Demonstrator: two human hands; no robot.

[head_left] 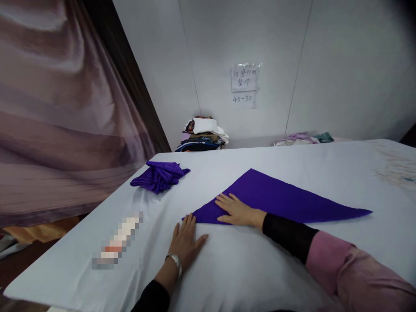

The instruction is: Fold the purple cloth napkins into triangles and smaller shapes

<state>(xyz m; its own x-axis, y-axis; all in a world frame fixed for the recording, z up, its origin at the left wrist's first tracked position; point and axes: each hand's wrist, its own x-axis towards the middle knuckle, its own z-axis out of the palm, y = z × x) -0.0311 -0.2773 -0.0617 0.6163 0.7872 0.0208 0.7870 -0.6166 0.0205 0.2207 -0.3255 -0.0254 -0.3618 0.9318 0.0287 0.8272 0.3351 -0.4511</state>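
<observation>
Two hands [186,240] [236,210] flat, purple triangular cloth [279,199]

The flat purple triangular cloth [282,199] lies on the white-covered table [260,268], right of its middle, with 1 tip pointing left. The right hand [235,210] rests flat on that left end. The left hand [185,240] lies flat on the bare cover, with its fingertips at the tip. The crumpled purple cloth bundle [159,175] lies farther back and left, well apart from the triangle. Behind the table, against the wall, are 2 heaps: the tall stack of folded fabrics [201,136] at left and the low heap of pale cloths [302,138] at right. The white paper notice [245,78] hangs above and between them. The mauve draped curtain [65,108] hangs left of the table.
</observation>
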